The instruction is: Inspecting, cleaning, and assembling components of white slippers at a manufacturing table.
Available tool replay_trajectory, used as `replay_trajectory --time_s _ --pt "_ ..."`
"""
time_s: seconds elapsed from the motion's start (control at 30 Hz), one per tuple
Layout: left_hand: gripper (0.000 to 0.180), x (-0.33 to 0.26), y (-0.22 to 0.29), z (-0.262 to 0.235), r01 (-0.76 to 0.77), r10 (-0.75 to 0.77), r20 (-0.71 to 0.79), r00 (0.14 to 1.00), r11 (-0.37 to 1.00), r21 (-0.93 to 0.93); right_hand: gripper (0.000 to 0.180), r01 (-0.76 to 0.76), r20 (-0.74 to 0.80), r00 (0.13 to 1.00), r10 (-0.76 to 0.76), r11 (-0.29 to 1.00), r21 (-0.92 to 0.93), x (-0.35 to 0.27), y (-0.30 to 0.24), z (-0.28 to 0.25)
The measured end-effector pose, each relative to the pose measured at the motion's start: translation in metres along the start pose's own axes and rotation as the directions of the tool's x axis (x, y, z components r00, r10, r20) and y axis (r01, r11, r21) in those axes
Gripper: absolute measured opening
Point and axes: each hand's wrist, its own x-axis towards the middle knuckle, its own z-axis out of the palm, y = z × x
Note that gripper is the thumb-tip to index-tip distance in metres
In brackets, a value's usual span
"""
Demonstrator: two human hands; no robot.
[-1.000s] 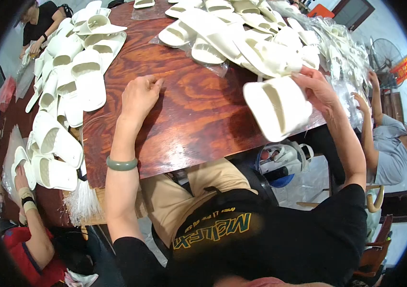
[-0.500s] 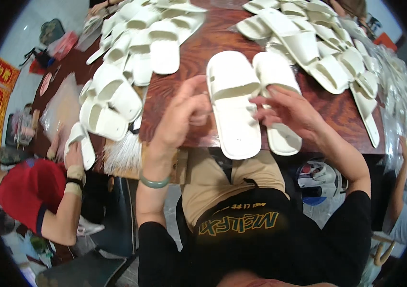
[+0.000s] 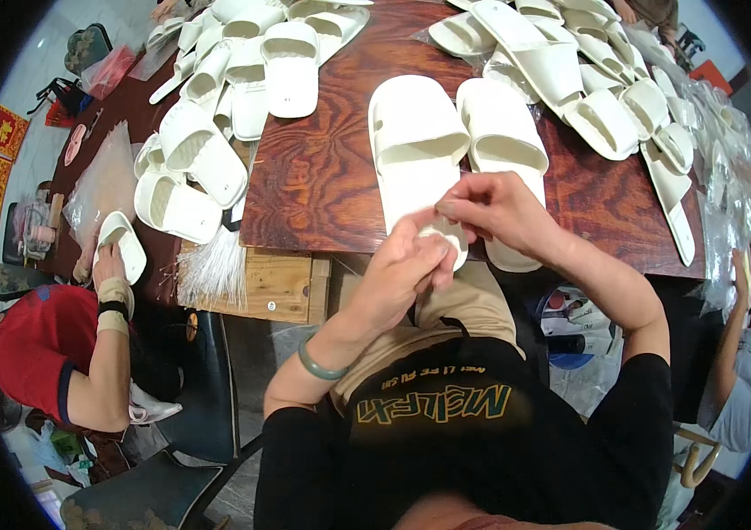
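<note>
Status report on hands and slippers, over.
Left hand, right hand close together; grip unclear. Two white slippers side by side on table. Hands partly block both slippers.

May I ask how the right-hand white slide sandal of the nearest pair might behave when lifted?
The slide sandal is probably light for its size, since it looks like moulded foam. Its strap arches open, so likely springy rather than floppy. Lying flat on the table, it seems unlikely to roll.

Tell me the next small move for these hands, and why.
Probably part the right hand from the left hand: they crowd together over the left slipper, partly hiding it, while the right slipper lies alongside, unheld. Whether the fingers pinch anything is unclear.
</note>
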Motion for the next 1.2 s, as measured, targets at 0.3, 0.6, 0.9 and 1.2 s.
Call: replay_trajectory --time_s 0.3,0.6,0.9,1.2 --pt "0.022 -0.003 0.018 -0.026 0.306 -0.307 0.026 0.951 0.93 -0.206 0.017 -0.039 0.123 0.99 0.062 0.982 -0.185 0.062 0.011 -0.01" --pt "0.024 0.051 0.032 -0.049 0.311 -0.31 0.025 0.95 0.943 -0.118 0.026 0.652 0.253 0.629 -0.735 0.322 -0.686 -0.004 0.011 -0.014" --pt "0.026 0.074 0.038 -0.044 0.177 -0.19 -0.109 0.976 0.977 -0.119 0.026 0.616 0.616 0.479 -0.625 -0.261 -0.743 0.008 0.009 -0.017" --pt "0.034 0.067 0.111 -0.046 0.23 -0.066 -0.221 0.973 0.309 0.923 0.019 0.493 0.426 0.676 -0.602 -0.06 -0.868 0.035 0.027 -0.015"
